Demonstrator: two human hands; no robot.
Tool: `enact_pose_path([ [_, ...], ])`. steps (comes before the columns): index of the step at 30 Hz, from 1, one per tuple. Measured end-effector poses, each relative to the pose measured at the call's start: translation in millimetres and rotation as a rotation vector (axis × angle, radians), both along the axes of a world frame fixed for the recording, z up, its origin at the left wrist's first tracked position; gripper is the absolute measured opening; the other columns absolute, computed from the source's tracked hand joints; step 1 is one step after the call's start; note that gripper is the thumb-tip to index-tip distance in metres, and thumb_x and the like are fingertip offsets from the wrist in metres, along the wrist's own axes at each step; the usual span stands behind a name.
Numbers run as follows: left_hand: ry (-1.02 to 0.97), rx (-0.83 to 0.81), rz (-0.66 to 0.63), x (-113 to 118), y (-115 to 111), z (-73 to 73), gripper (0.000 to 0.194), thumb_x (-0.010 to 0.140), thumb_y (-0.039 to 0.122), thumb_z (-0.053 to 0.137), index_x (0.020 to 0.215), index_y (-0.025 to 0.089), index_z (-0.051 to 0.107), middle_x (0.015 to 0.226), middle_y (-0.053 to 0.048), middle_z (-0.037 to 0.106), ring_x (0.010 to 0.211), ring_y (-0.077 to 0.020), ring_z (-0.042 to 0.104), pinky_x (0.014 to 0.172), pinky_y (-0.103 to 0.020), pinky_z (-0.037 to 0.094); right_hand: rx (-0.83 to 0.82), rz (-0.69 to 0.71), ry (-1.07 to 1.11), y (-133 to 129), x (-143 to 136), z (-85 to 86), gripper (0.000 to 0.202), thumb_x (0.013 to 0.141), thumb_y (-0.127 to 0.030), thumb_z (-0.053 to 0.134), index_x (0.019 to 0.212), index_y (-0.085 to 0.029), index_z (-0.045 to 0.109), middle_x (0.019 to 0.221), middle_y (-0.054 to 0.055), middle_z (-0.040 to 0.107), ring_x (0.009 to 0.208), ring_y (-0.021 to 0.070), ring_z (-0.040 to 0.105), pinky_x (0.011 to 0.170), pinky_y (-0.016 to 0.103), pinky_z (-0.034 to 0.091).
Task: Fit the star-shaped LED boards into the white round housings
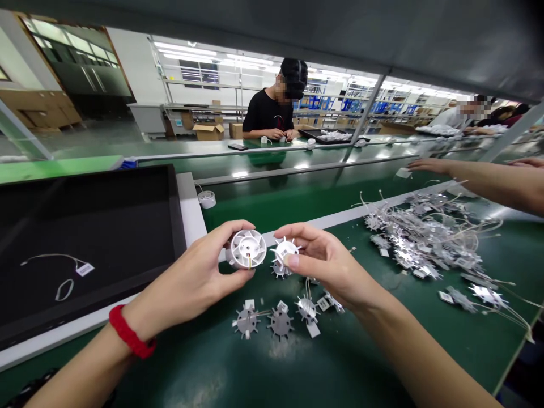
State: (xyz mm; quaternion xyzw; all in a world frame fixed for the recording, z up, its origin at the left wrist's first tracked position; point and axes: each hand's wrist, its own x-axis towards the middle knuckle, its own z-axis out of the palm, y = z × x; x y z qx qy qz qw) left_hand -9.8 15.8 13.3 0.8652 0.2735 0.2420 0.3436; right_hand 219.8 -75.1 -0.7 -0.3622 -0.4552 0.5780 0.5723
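My left hand [208, 263], with a red band at the wrist, is closed round a round white plastic housing [247, 249] with spokes and thin coloured wires at its hub. Just to the right, my right hand [327, 258] pinches a silvery star-shaped plate [285, 249] between thumb and fingers. The plate and the housing are close together but apart. Below my hands lie more star-shaped plates [281, 321] with small white tags and wires. Another plate [280, 270] shows partly under the pinched one.
A large pile of star-shaped plates [408, 232] with trailing wires spreads at right. At left stands a black tray [106, 215] holding a tagged wire. Another white housing [207, 198] sits on the green belt. A neighbour's arm [480, 175] reaches in from the right; a co-worker [270, 110] works opposite.
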Motion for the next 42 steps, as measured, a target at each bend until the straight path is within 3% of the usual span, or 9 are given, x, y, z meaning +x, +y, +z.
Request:
enact_pose_path([
  [3,-0.028,0.037,0.025,3,-1,-7.5,0.041,0.095,0.035,0.072,0.134,0.032,0.059,0.117,0.002,0.073,0.099,-0.0211,0.07,0.083,-0.032,0.051,-0.015,0.082,0.055,-3,-5,1.9,0.032,0.081,-0.028,0.099,0.106,-0.023,0.08,0.087,-0.002,0.077,0.073,0.0052,0.07,0.069,0.012,0.057],
  [6,-0.062,0.061,0.039,7,-5,-9.6,0.048,0.094,0.034,0.07,0.14,0.031,0.058,0.12,0.001,0.072,0.097,-0.0211,0.069,0.083,-0.034,0.051,-0.053,0.09,0.058,-4,-11,2.7,0.039,0.075,-0.026,0.102,0.105,-0.022,0.077,0.086,-0.003,0.077,0.071,0.0072,0.073,0.066,0.014,0.059],
  [13,-0.068,-0.119,0.043,12,-10,-4.3,0.043,0.094,0.044,0.072,0.134,0.03,0.066,0.127,-0.003,0.071,0.104,-0.0247,0.071,0.087,-0.038,0.055,-0.058,-0.038,0.053,-2,-17,0.4,0.046,0.067,-0.026,0.105,0.1,-0.021,0.072,0.085,-0.002,0.077,0.068,0.0104,0.073,0.065,0.02,0.063],
  [18,-0.037,-0.188,0.072,9,-8,-7.4,0.047,0.096,0.045,0.073,0.14,0.033,0.061,0.126,-0.004,0.072,0.099,-0.0253,0.072,0.084,-0.04,0.057,-0.055,-0.182,-0.013,-2,-17,2.1,0.045,0.061,-0.015,0.104,0.095,-0.021,0.076,0.084,-0.003,0.078,0.073,0.0081,0.071,0.069,0.015,0.057],
  [25,-0.074,-0.045,0.081,11,-12,-10.0,0.041,0.097,0.038,0.07,0.137,0.032,0.063,0.121,-0.003,0.07,0.091,-0.0218,0.069,0.08,-0.037,0.057,0.003,-0.252,-0.082,-2,-20,-0.5,0.042,0.064,-0.016,0.102,0.097,-0.022,0.076,0.086,-0.002,0.078,0.077,0.0101,0.071,0.067,0.017,0.056],
  [31,-0.116,0.13,0.073,14,-17,-18.4,0.04,0.1,0.026,0.065,0.139,0.036,0.062,0.125,0.0,0.067,0.095,-0.0186,0.065,0.094,-0.034,0.059,0.048,-0.282,-0.143,-2,-21,-3.9,0.043,0.068,-0.022,0.101,0.101,-0.022,0.074,0.09,0.001,0.077,0.083,0.0147,0.073,0.073,0.023,0.062],
  [37,-0.058,0.13,0.073,13,-20,-17.5,0.046,0.101,0.03,0.064,0.147,0.034,0.058,0.134,-0.002,0.064,0.1,-0.0194,0.066,0.098,-0.035,0.058,0.045,-0.294,-0.176,-2,-22,-2.2,0.042,0.072,-0.027,0.1,0.103,-0.022,0.071,0.093,0.002,0.075,0.085,0.0169,0.072,0.075,0.028,0.063],
  [42,-0.022,0.087,0.06,16,-24,-10.9,0.051,0.101,0.034,0.058,0.151,0.026,0.056,0.138,-0.007,0.064,0.101,-0.0206,0.068,0.097,-0.037,0.059,0.045,-0.302,-0.174,-2,-22,-2.7,0.044,0.071,-0.027,0.1,0.104,-0.022,0.071,0.093,0.002,0.075,0.086,0.0173,0.073,0.076,0.028,0.063],
])
